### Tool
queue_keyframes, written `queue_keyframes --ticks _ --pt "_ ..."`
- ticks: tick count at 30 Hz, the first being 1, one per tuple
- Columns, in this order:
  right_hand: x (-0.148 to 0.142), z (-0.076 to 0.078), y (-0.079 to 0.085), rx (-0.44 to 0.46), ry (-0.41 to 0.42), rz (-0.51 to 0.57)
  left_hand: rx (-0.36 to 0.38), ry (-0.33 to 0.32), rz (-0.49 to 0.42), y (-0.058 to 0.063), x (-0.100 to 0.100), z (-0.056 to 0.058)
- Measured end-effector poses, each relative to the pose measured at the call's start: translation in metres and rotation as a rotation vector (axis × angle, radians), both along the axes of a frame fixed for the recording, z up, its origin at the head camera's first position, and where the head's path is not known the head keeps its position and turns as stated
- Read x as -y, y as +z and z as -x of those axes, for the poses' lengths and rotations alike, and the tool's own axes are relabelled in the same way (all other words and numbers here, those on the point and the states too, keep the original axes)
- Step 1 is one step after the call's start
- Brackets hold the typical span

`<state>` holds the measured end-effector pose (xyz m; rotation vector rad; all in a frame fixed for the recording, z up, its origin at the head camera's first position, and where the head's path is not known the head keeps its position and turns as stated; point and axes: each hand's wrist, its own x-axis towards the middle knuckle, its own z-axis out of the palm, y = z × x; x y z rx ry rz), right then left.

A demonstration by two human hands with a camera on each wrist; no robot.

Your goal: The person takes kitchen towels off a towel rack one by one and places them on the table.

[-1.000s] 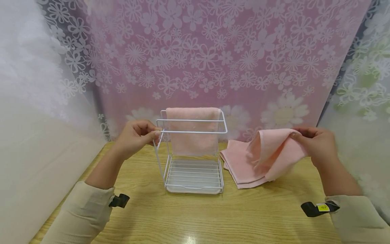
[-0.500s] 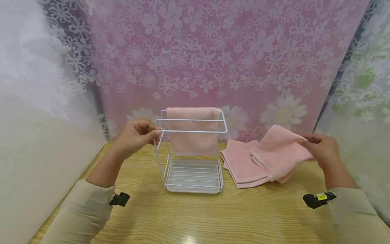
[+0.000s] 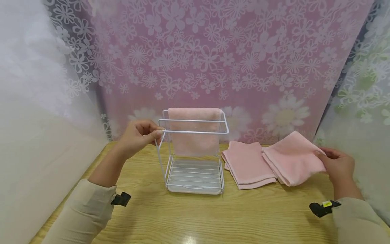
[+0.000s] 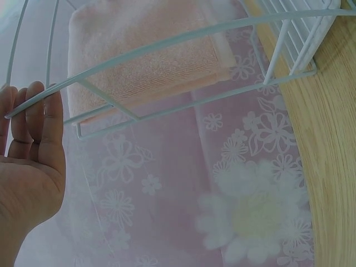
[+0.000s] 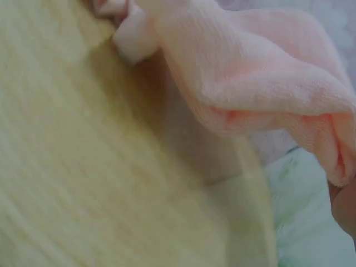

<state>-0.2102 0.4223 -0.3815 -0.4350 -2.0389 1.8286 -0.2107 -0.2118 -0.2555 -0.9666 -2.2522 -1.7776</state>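
Note:
My left hand (image 3: 138,137) pinches the upper left corner of a white wire rack (image 3: 195,131), which stands upright on the table. Over the rack's rear bar hangs a pink towel (image 3: 195,144). To the right, my right hand (image 3: 339,166) pinches the right edge of another pink towel (image 3: 294,157), folded in layers, its left part close over the table. Beside it lies a flat folded pink towel (image 3: 248,162). In the right wrist view the held towel (image 5: 261,83) droops in soft folds, with only a bit of the hand (image 5: 346,208) showing at the edge.
A pale tray (image 3: 195,174) sits under the wires of the rack's base. The wooden table (image 3: 195,217) runs back to a pink flowered curtain (image 3: 207,61). Pale sheets hang at the left (image 3: 45,118) and right (image 3: 368,135) sides.
My right hand has moved right and lower with the towel, drawing it off the flat one and swinging its folds out flatter. The left hand keeps its hold on the rack.

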Motion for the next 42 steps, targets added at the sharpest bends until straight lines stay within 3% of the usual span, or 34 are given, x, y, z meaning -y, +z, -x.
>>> queue_keyframes --ticks 3,9,17,22,29,42 --pt "-0.006 -0.004 -0.011 -0.032 -0.034 -0.014 0.006 0.001 0.003 0.0 0.0 0.0" --pt "-0.018 -0.008 -0.027 -0.033 -0.081 -0.168 -0.007 -0.004 0.001 0.0 0.0 0.0" --pt "-0.03 -0.012 -0.044 0.066 -0.063 -0.263 -0.014 -0.005 -0.003 -0.002 -0.001 0.002" --pt "-0.033 -0.02 -0.052 0.109 -0.016 -0.443 -0.008 -0.011 -0.006 -0.003 -0.001 0.0" --pt "-0.042 -0.02 -0.045 0.138 0.1 -0.684 -0.014 0.0 -0.002 0.0 -0.002 -0.002" --pt "-0.037 -0.028 -0.04 0.085 0.192 -0.885 -0.023 -0.024 -0.003 0.0 -0.002 -0.001"
